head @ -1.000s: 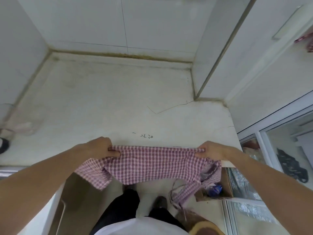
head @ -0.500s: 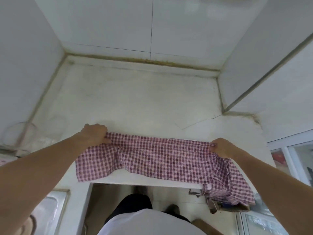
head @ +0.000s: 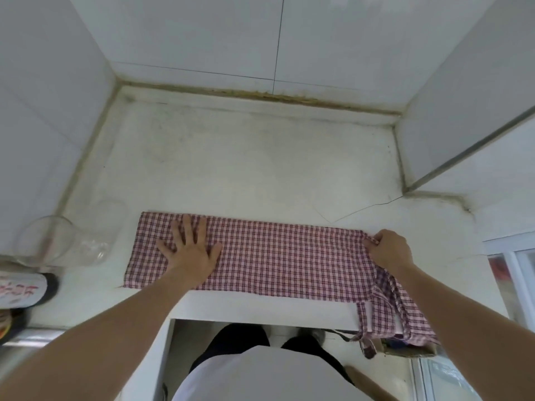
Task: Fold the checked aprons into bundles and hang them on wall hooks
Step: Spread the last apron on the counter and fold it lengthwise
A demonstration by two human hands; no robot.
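Head camera, looking down from the person's own viewpoint at a white stone counter (head: 260,169) set in a corner of white tiled walls. A pink-and-maroon checked apron (head: 275,256) lies flat across the near part of the counter as a long folded band running left to right, its near edge close to the counter's front edge. The left hand (head: 189,250) lies flat on the left part of the apron, fingers straight and spread, palm pressing the cloth down. The right hand (head: 389,250) is at the right end of the band, fingers curled and pinching a gathered bunch of the fabric. Just near that hand, the rest of the apron spills over the counter's front edge and hangs down in loose folds, with a thin strap trailing from it. A cardboard box (head: 405,350) sits below the hanging cloth, partly hidden by it. On the far left of the counter a clear glass jar (head: 58,241) lies tilted on its side, well apart from the apron. At the left edge of the view, nearer than the jar, is a white object with red markings (head: 20,290); it is too blurred to tell what it is. A thin crack (head: 367,206) runs across the counter surface just beyond the apron's right part. At the bottom centre are the person's white shirt (head: 269,374) and dark trousers (head: 231,340).
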